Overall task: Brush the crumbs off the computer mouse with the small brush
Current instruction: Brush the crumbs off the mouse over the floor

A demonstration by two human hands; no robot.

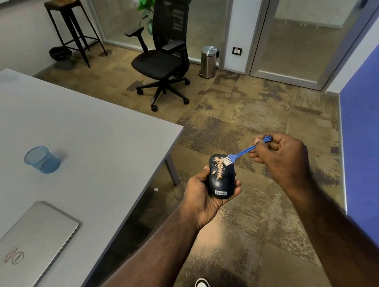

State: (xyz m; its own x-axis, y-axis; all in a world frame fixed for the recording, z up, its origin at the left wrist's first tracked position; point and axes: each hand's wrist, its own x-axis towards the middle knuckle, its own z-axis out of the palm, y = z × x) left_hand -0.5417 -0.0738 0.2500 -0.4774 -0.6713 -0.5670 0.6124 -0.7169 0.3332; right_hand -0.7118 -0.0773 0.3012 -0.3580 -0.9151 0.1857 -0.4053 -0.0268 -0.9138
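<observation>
1. Holding, head view, centre frame: my left hand point(202, 195) cups the computer mouse point(222, 177) over the floor.
2. My right hand point(280, 155) pinches the small brush point(242, 153), bristles touching the mouse's upper right.
3. Crumbs point(218, 167) mostly remain; brushing looks barely begun.

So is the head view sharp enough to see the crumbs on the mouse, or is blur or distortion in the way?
Head view: the crumbs show sharply as a pale streak on the dark computer mouse, by the small brush bristles; no glare there. Wide-angle distortion bends the door frames and table edges; the blue mesh cup looks soft.
</observation>
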